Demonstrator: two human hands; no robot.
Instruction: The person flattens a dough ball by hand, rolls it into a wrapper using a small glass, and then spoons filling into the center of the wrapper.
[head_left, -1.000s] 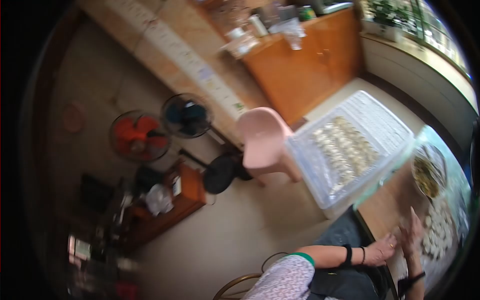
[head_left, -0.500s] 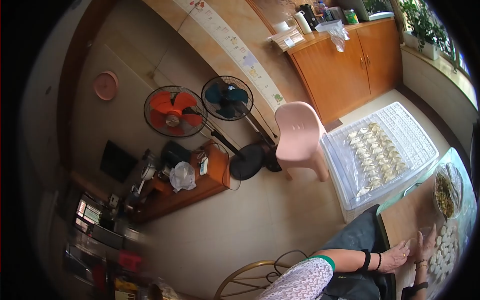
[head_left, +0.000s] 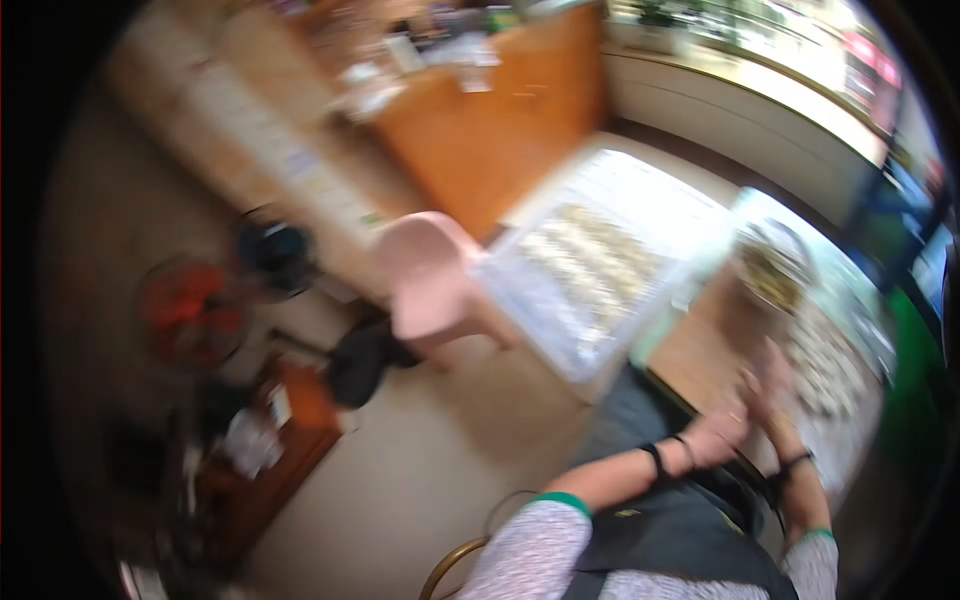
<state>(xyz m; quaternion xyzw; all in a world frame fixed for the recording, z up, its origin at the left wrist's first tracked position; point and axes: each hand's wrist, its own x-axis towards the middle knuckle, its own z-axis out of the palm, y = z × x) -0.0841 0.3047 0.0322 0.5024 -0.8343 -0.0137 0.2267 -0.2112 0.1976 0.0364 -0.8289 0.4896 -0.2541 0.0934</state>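
Note:
Close together over the brown wooden board (head_left: 700,335), my left hand (head_left: 718,432) and my right hand (head_left: 772,385) almost meet at the fingertips. The left fingers look bent, but motion smears both hands, and whatever lies between them cannot be made out. Beside my right hand many small white dough pieces (head_left: 825,370) are spread out. Past the hands stands a clear bowl (head_left: 803,262) of green-brown filling (head_left: 770,275). Rows of folded dumplings (head_left: 590,260) rest on a white lattice tray or lid (head_left: 660,195) left of the board.
A pink plastic chair (head_left: 428,265) stands left of the dumplings. Farther off are an orange-bladed fan (head_left: 195,315), a blue-bladed fan (head_left: 275,252) and a wooden cabinet (head_left: 500,120). Pale green covering (head_left: 850,270) lies under the bowl. A window sill (head_left: 760,85) runs behind.
The view has swung right, so the room has shifted left and blurred. More of my right arm and the window shows. My hands remain close together over the board.

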